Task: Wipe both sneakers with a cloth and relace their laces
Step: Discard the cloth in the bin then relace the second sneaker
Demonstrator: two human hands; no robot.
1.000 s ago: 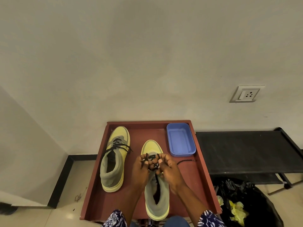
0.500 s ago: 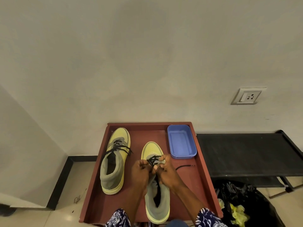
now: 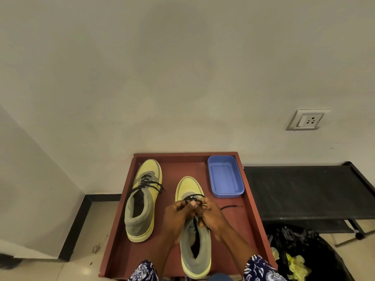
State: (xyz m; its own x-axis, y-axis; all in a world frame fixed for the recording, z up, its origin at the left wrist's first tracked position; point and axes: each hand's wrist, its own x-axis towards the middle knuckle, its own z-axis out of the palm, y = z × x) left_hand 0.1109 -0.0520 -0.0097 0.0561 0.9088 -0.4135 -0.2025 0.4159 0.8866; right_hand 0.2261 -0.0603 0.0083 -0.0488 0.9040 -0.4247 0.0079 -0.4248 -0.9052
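Two yellow and grey sneakers stand toe-away on a red-brown table [image 3: 251, 236]. The left sneaker [image 3: 143, 201] carries a black lace with loose ends draped over its sides. Over the eyelets of the right sneaker [image 3: 194, 238], my left hand [image 3: 177, 216] and my right hand [image 3: 211, 214] meet, each pinching the black lace [image 3: 192, 197]. One free end of that lace [image 3: 231, 206] trails right across the table. No cloth is visible.
A blue plastic tray [image 3: 225, 177] sits at the table's far right corner. A black bench [image 3: 308, 191] adjoins the table on the right, with a black bag of rubbish [image 3: 302, 256] beneath it. The wall stands just behind the table.
Both hands have slid a little toward me along the right sneaker while staying pinched on the lace. The left sneaker and tray have not moved.
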